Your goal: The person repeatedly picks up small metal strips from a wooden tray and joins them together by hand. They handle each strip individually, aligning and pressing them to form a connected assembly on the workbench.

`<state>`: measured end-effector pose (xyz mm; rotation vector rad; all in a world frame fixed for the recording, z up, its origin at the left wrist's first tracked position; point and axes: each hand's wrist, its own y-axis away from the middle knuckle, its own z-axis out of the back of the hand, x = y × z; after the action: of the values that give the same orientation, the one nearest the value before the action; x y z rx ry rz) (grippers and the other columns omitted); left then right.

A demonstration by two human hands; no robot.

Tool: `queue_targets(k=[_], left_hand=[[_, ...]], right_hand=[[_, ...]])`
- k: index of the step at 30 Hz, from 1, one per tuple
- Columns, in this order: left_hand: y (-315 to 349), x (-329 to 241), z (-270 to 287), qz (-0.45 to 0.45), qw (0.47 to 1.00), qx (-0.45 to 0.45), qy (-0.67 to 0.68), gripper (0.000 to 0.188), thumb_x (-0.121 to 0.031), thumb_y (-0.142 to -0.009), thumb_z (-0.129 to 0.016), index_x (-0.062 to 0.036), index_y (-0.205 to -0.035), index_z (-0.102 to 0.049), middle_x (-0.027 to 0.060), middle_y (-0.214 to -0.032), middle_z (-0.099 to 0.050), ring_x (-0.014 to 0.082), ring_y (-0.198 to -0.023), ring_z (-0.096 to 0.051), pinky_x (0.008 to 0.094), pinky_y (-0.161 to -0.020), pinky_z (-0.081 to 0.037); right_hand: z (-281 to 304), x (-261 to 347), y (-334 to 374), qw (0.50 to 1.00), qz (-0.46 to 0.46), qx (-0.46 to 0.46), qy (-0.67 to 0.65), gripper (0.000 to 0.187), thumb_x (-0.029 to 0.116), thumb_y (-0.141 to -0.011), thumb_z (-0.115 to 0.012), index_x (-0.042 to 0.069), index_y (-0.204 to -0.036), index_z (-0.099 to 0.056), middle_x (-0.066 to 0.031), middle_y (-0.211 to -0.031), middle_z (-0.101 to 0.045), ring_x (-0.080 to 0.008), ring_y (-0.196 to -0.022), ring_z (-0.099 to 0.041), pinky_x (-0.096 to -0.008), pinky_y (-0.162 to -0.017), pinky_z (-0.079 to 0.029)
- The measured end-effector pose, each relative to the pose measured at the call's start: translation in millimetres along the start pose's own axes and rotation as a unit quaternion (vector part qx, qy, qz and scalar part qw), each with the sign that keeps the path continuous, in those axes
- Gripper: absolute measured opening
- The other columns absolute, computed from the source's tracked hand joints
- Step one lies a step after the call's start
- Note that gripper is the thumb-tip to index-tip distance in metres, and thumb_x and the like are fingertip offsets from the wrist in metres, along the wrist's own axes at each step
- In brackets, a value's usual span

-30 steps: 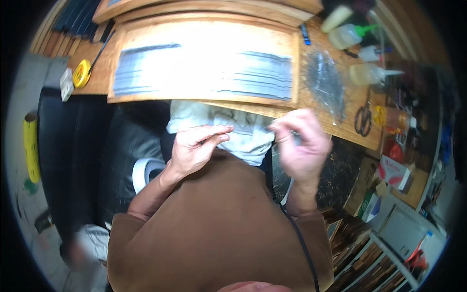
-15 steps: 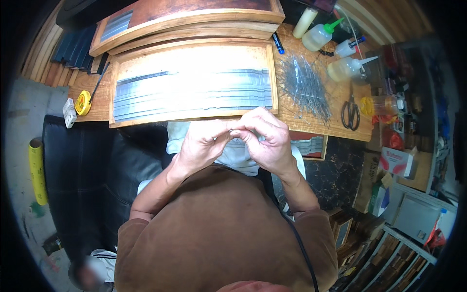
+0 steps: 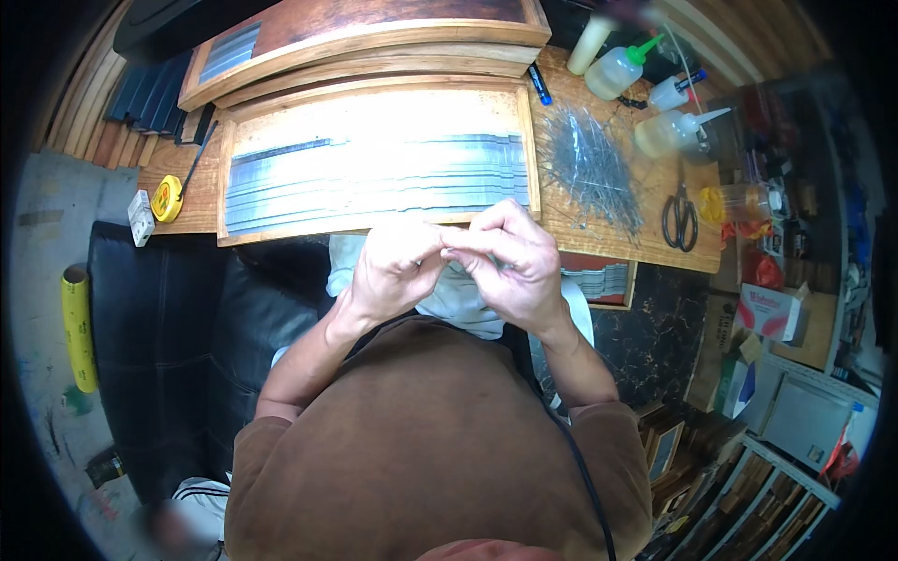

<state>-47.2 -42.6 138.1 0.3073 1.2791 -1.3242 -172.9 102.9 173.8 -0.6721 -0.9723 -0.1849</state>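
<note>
Just below the near edge of the surface, over the lap, the left hand and right hand meet fingertip to fingertip. Both are curled closed, pinching something small between them; it is too hidden by the fingers to name for sure, though it is likely one of the thin wires from the pile lying to the right on the wood. A pale cloth lies under the hands.

Such a wire would be very light, springy and easy to bend out of shape, with sharp ends, and slick enough to slip from a loose pinch. A hold near each end, between thumb and forefinger, seems the best way to control it.

Ahead of the hands, a shallow wooden tray holds rows of grey metal strips. Beyond the pile stand squeeze bottles, and scissors lie near the right edge. A yellow tape measure rests at the left end.
</note>
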Motion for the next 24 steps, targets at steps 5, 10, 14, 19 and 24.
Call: queue_targets(k=[5, 10, 14, 19, 24], left_hand=[[17.2, -14.7, 7.6, 0.081, 0.991, 0.096, 0.055, 0.027, 0.001, -0.090, -0.078, -0.0086, -0.115, -0.080, 0.0150, -0.083, -0.073, 0.0281, -0.068, -0.070, 0.0339, -0.064, -0.055], [38.9, -4.7, 4.8, 0.208, 0.955, 0.170, 0.122, 0.014, -0.006, -0.097, -0.076, -0.0023, -0.110, -0.080, 0.0104, -0.086, -0.078, 0.0122, -0.072, -0.070, 0.0286, -0.067, -0.054], [41.2, -2.5, -4.4, 0.341, 0.871, 0.166, 0.311, 0.014, -0.010, -0.100, -0.076, -0.0005, -0.110, -0.081, 0.0019, -0.093, -0.080, 0.0066, -0.081, -0.068, 0.0245, -0.074, -0.055], [39.1, 6.8, -7.0, 0.454, 0.778, 0.193, 0.389, 0.015, -0.011, -0.102, -0.073, -0.0018, -0.110, -0.081, 0.0045, -0.095, -0.080, 0.0080, -0.083, -0.073, 0.0227, -0.071, -0.057], [40.0, 34.0, -13.5, 0.482, 0.747, 0.160, 0.430, 0.016, -0.017, -0.102, -0.074, -0.0022, -0.107, -0.079, 0.0070, -0.096, -0.081, 0.0120, -0.084, -0.077, 0.0208, -0.060, -0.055]], right_hand=[[-0.7, 14.1, 19.6, 0.998, -0.051, 0.005, -0.032, 0.028, -0.004, -0.080, -0.084, 0.006, -0.105, -0.083, -0.0056, -0.084, -0.066, -0.0207, -0.078, -0.063, -0.0330, -0.068, -0.050], [-12.3, 11.1, 38.5, 0.990, -0.130, -0.007, -0.058, 0.018, -0.005, -0.083, -0.082, 0.003, -0.100, -0.082, -0.0067, -0.083, -0.066, -0.0169, -0.074, -0.065, -0.0303, -0.063, -0.050], [-19.5, -4.3, 52.3, 0.976, -0.202, -0.007, -0.086, 0.009, -0.002, -0.090, -0.079, 0.000, -0.099, -0.080, -0.0060, -0.085, -0.067, -0.0112, -0.067, -0.064, -0.0266, -0.059, -0.051], [-30.4, -23.5, 66.6, 0.863, -0.399, -0.006, -0.309, 0.013, 0.008, -0.101, -0.073, -0.005, -0.106, -0.076, -0.0014, -0.085, -0.069, -0.0057, -0.065, -0.063, -0.0191, -0.056, -0.051], [-47.4, -59.8, 79.6, 0.794, -0.443, -0.042, -0.413, 0.022, 0.019, -0.105, -0.070, -0.001, -0.100, -0.078, 0.0010, -0.077, -0.069, -0.0019, -0.059, -0.057, -0.0191, -0.051, -0.045]])
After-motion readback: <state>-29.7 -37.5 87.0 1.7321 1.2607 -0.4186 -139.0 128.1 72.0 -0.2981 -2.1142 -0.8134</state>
